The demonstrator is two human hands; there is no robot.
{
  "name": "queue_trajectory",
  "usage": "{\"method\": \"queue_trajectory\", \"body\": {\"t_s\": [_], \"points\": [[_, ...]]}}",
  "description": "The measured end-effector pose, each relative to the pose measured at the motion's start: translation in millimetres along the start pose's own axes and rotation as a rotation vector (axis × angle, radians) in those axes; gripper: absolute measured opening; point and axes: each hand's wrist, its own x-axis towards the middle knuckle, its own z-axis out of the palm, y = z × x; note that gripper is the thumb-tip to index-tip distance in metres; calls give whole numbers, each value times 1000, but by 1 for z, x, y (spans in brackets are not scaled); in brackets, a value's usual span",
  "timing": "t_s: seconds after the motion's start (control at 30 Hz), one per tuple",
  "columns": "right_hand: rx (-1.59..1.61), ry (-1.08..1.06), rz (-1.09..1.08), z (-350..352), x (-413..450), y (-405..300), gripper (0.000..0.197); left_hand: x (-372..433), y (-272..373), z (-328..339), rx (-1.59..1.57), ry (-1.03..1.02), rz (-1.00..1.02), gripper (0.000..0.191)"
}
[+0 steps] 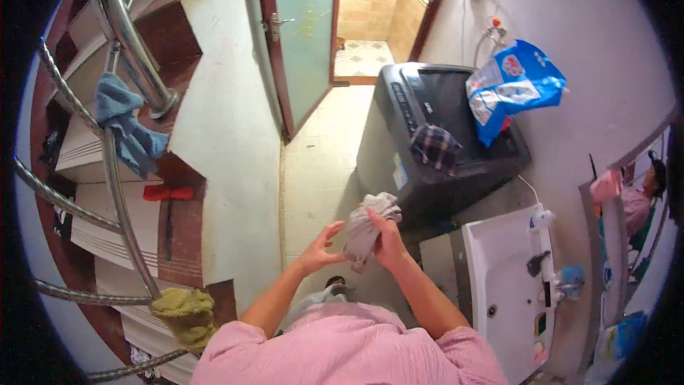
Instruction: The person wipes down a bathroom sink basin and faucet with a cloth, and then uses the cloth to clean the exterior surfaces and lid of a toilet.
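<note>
A bunched light grey cloth [359,235] is gripped in my right hand [389,238], held in front of my body above the tiled floor. Just left of the cloth, my left hand [319,251] has its fingers spread, with nothing in its palm. The cloth's folds gather at the top, and a loose end hangs below. Beyond my right hand stands a dark top-loading washing machine [374,133]. On its front edge lies a dark plaid cloth [435,145]. A blue and white plastic bag [515,88] bearing writing rests at the machine's wall side.
To the right, a white washbasin [505,278] with a faucet [537,263] sits below a mirror [641,214]. At left, a staircase with a steel railing [115,182] carries a blue towel [125,117] and a yellow-green towel [184,313]. A frosted glass door [304,37] stands ajar ahead.
</note>
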Motion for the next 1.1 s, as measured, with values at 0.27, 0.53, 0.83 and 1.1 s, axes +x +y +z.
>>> {"method": "queue_trajectory", "body": {"t_s": [0.27,0.53,0.83,1.1], "points": [[-1029,-249,91,51,95,6,54,32,-11,-58,-638,518,-47,32],[-718,-376,279,55,219,11,51,146,26,-120,-908,408,-56,23],[-626,-230,36,89,358,-76,45,308,22,-189,-495,432,-95,31],[-533,46,-35,56,481,-81,31,406,-10,-230,-344,651,-146,18]]}}
